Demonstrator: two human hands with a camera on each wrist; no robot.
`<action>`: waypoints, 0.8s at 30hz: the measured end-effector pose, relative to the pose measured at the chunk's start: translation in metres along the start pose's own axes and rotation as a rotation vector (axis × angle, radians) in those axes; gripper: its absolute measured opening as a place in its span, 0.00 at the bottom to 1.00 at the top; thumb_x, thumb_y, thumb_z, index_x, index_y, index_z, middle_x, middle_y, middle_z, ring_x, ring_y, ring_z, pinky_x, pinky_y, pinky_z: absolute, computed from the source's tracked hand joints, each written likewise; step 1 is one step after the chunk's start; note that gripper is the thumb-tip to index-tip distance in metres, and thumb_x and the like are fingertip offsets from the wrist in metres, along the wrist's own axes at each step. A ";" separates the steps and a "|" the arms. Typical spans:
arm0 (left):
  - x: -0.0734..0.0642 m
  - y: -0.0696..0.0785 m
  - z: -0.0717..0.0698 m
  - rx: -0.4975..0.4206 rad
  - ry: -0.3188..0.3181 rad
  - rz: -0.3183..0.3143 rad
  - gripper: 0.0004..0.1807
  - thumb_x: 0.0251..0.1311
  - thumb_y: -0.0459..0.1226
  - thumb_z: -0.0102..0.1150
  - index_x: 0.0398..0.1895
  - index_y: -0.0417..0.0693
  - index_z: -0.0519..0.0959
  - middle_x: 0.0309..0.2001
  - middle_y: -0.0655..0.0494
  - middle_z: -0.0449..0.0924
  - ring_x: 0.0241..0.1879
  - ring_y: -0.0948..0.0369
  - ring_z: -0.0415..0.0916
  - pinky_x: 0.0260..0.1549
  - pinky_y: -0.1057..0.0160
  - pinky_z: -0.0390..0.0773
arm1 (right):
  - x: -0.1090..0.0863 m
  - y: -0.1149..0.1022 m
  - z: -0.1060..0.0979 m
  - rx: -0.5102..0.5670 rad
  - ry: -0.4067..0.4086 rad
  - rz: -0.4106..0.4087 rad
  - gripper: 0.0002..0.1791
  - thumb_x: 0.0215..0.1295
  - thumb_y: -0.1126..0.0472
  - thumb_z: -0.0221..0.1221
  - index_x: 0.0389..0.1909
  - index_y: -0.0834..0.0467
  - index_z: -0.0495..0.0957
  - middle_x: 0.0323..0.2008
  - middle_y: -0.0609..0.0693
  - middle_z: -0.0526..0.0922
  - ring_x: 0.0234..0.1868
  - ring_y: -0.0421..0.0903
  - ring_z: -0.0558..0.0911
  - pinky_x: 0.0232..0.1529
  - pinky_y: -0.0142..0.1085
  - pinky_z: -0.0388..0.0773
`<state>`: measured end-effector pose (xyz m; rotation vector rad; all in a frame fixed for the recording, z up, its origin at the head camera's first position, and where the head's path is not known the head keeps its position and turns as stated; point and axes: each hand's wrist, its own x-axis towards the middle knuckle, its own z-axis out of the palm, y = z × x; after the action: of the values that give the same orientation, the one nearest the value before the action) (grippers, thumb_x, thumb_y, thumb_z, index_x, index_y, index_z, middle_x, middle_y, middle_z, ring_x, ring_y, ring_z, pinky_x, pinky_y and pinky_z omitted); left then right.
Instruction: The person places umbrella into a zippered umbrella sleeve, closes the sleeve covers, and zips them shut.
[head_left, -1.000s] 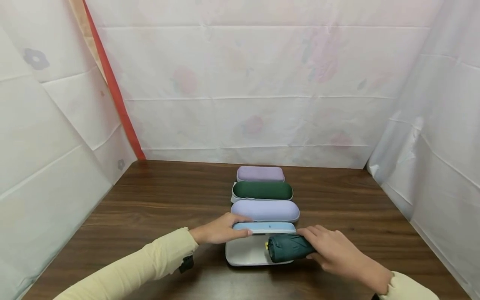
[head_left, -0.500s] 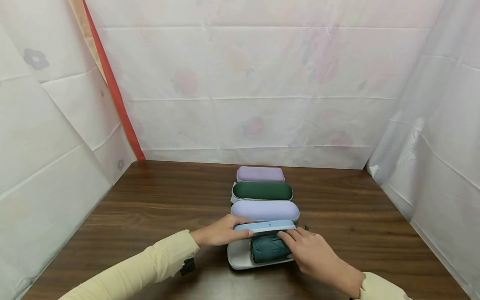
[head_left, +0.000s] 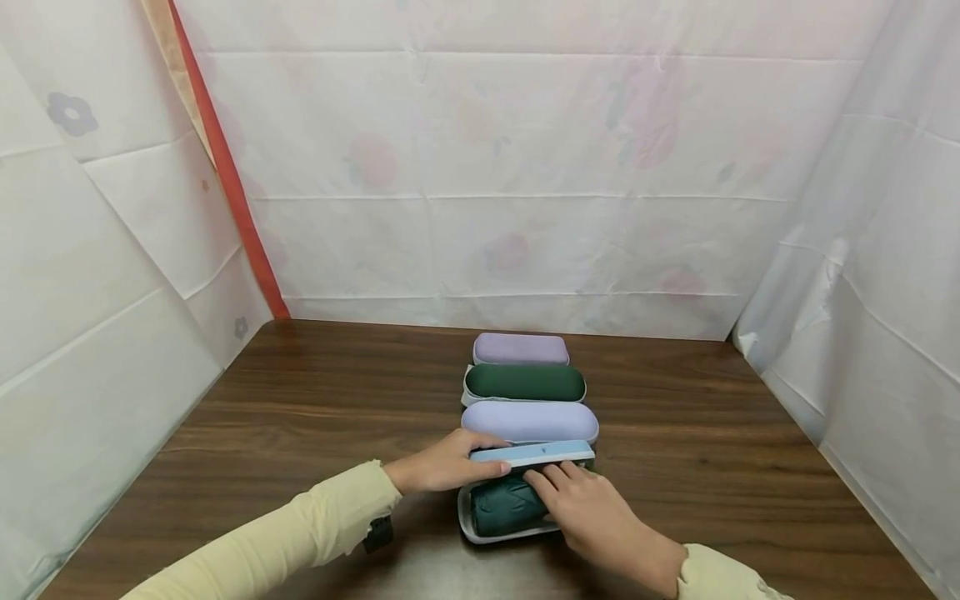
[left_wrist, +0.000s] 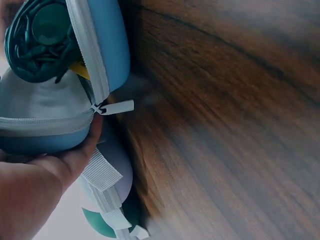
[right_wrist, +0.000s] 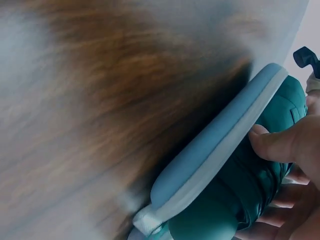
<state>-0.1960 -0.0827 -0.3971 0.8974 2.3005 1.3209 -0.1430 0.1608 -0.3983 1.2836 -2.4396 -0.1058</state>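
Note:
A dark green folded umbrella (head_left: 504, 508) lies in the lower half of a light blue zip case (head_left: 531, 454), whose lid stands raised. My left hand (head_left: 448, 462) holds that lid at its left end, thumb in front. In the left wrist view, the umbrella's round end (left_wrist: 50, 25) sits between the case halves, by the zipper pull (left_wrist: 119, 107). My right hand (head_left: 596, 510) grips the umbrella toward its right end. In the right wrist view, the thumb lies along the green fabric (right_wrist: 245, 175), beside the case wall (right_wrist: 210, 140).
Behind the blue case, three closed cases stand in a row: lavender (head_left: 529, 422), dark green (head_left: 525, 382) and purple (head_left: 521, 348). They rest on a dark wooden table (head_left: 337, 383). White patterned sheets (head_left: 495, 167) hang at the back and sides.
My right hand has moved left, bringing the umbrella from the case's right end down into its lower half. My left hand has stayed at the lid, which is tilted a little.

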 end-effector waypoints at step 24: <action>0.001 0.002 -0.001 0.000 0.010 0.049 0.23 0.63 0.45 0.59 0.57 0.40 0.77 0.54 0.53 0.77 0.52 0.63 0.71 0.51 0.65 0.70 | 0.007 -0.010 0.012 0.052 -0.114 0.094 0.33 0.55 0.59 0.68 0.61 0.58 0.68 0.49 0.53 0.78 0.46 0.49 0.78 0.39 0.41 0.78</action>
<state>-0.1963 -0.0814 -0.3947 0.9558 2.2999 1.3476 -0.1429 0.1481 -0.4097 1.2124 -2.6114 -0.0924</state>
